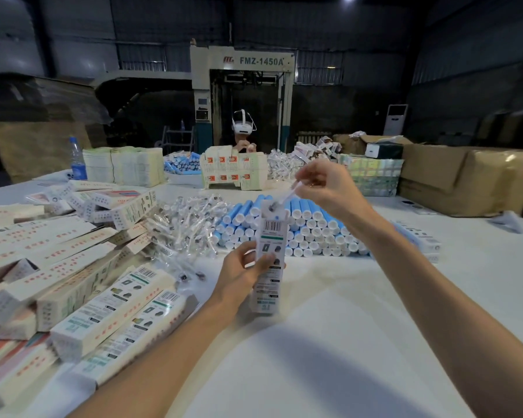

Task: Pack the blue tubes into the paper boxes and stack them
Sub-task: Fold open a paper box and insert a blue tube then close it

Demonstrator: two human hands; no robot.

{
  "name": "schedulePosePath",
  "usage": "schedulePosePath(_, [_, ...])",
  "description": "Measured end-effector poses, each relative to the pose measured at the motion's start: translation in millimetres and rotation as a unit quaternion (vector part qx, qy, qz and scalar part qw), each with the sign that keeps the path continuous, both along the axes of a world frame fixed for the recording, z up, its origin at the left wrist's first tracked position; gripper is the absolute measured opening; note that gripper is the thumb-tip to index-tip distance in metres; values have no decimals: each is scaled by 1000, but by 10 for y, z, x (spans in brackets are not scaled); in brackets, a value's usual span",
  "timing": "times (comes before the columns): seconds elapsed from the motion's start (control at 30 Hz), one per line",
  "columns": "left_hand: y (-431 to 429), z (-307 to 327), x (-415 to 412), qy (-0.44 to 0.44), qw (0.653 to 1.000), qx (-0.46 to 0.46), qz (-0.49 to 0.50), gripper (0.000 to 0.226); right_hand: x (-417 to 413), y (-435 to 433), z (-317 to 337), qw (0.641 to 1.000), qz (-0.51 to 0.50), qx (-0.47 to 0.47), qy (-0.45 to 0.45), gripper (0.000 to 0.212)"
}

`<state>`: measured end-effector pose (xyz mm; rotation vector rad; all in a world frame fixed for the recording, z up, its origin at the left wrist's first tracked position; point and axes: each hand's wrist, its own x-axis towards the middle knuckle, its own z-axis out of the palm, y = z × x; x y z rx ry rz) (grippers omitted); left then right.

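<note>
Blue tubes [299, 230] with white caps lie stacked in a low bank on the white table [344, 342], caps toward you, just behind the paper box [269, 257] you are holding. Your left hand [239, 276] grips that box round its middle, fingers and thumb curled about it, and holds it upright with its barcode face toward you. Your right hand [326, 188] is raised above and to the right of it, thumb and fingertips pinching a thin clear-wrapped packet [289, 195] whose lower end reaches the top of the box. Whether a tube is inside that box cannot be told from this view. At your left lies a loose heap of boxes [103, 312], and between that heap and the tubes sits a pile of clear packets [187, 224]. Farther back stand bundles of flat box blanks [124, 165], a water bottle [77, 161], another person [243, 131] wearing a white headset, and brown cartons [465, 176] at the right.
</note>
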<state>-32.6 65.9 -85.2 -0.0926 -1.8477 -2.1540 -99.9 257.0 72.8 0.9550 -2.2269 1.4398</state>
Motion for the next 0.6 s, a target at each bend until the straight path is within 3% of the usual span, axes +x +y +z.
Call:
schedulePosePath(0.17, [31,18,23,1,1000,1,0,48,-18,-236,10,992,17,126,24,19])
schedulePosePath(0.33, [30,25,42,0,1000,-15,0,44,2,-339,-100,997,44,39,-43,33])
schedulePosePath(0.5, [32,30,33,-5,1000,-13,9,40,-23,-353,-304,995,7,91,34,13])
schedulePosePath(0.6, [30,33,38,2,1000,-25,19,34,-9,-293,-509,998,-11,31,59,17])
